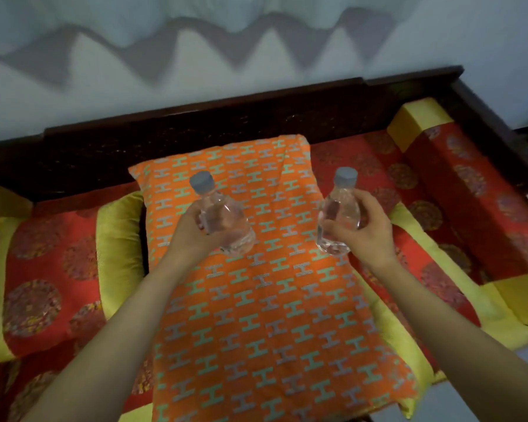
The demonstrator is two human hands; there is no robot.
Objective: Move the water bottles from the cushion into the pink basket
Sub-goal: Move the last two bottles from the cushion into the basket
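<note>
Head view, from the left edge across: a red seat pad [43,269] with round woven medallions and yellow borders fills the lower left of the frame, backed by a dark wooden frame [195,129] that runs along the pale wall [287,71].

Left of centre, the left hand [191,231] is wrapped round the body of the left bottle [226,220], fingers curled on its near side. This clear bottle tilts, with its grey-blue cap pointing to the upper left and its base toward the lower right.

Beneath both bottles, down the middle of the frame, lies the orange cushion [256,324], patterned with green and grey H shapes. Whether either bottle's base touches the fabric cannot be told.

Right of centre, the right bottle [336,217] stands nearly upright with its cap at the top. The right hand [368,231] grips it from the right side, thumb across the front and fingers round the back. The two bottles are near each other but apart.

At the upper right, a red bolster [473,196] with yellow ends lies along the frame's side rail.
</note>
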